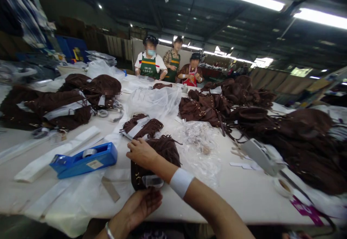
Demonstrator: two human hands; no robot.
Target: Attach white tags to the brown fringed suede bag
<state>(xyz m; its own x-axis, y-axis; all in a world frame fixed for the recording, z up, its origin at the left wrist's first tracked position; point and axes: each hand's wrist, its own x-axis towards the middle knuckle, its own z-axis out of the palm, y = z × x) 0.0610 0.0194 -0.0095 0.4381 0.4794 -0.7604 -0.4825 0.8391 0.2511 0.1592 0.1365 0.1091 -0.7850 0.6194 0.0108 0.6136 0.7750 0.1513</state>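
A dark brown fringed suede bag (162,152) lies on the white table (244,192) right before me. My right hand (141,153), arm crossing over with a white wristband, rests on the bag's upper left edge. Lower down, my left hand (143,203) pinches a strip of clear tape or plastic (152,181) at the bag's bottom edge. A second fringed bag with a white paper band (142,126) lies just behind.
A blue tape dispenser (84,159) and white paper strips (54,156) sit to the left. Piles of brown bags (298,138) fill the right and far left. Clear plastic bags (200,141) lie in the middle. A grey tape dispenser (260,156) lies to the right. Three people (170,64) stand at the far end.
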